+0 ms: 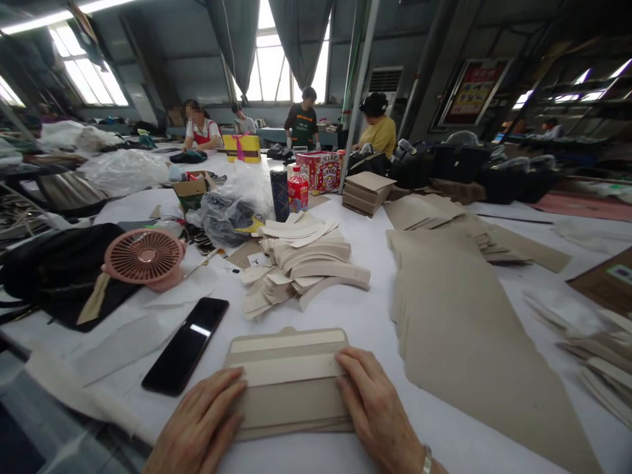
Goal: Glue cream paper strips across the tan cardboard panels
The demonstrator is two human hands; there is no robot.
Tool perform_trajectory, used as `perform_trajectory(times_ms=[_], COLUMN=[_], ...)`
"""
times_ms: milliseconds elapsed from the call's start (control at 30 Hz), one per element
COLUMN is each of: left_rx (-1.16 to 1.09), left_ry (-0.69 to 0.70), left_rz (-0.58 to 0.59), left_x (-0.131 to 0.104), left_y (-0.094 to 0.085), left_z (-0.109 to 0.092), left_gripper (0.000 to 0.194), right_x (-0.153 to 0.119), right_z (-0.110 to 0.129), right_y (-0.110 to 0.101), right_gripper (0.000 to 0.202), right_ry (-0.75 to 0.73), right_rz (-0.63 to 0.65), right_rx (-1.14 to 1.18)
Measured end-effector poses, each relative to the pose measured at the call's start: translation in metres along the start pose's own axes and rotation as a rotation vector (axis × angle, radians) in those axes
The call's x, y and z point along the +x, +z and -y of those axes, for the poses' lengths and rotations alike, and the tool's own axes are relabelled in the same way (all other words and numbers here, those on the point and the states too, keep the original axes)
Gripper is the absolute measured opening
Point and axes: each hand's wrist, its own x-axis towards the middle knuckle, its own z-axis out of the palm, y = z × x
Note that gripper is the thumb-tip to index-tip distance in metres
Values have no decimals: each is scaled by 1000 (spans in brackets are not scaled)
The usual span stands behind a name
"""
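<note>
Both hands [197,421] [379,405], unclenched, touch a straight pale strip [291,370] on smooth, round-cornered greyish board [296,403].

Grey-brown cardboard panels [296,426] lie flat, stacked, between left hand [200,418] and right hand [379,398]. A straight cream strip [291,370] crosses the top panel [291,398] at the fingertips [345,359]; another strip [291,340] lies parallel just beyond.

Touched a pale strip [291,370] on stacked cardboard panels [291,403] with left grip [202,418] and right grip [375,398].
Had a phone [186,345] near the left grip, curved card pieces [316,253] beyond, on the tabletop [372,319].
</note>
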Motion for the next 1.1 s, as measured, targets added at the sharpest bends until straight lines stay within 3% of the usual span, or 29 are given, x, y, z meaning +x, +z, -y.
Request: perform_trajectory(times_ms=[267, 567, 1100], left_rx=[3, 14, -13], left_ry=[47, 122, 69], left_rz=[-63, -119, 0], left_x=[1, 7, 7], left_y=[5, 3, -7], left_z=[6, 6, -5], left_gripper=[47, 37, 40], right_x=[-1, 1, 0], right_z=[-8, -10, -28], right_y=[5, 9, 12], right_gripper=[26, 23, 33], right_ry=[-35, -196, -528], right_rz=[42, -64, -54], right_rx=[-93, -299, -540])
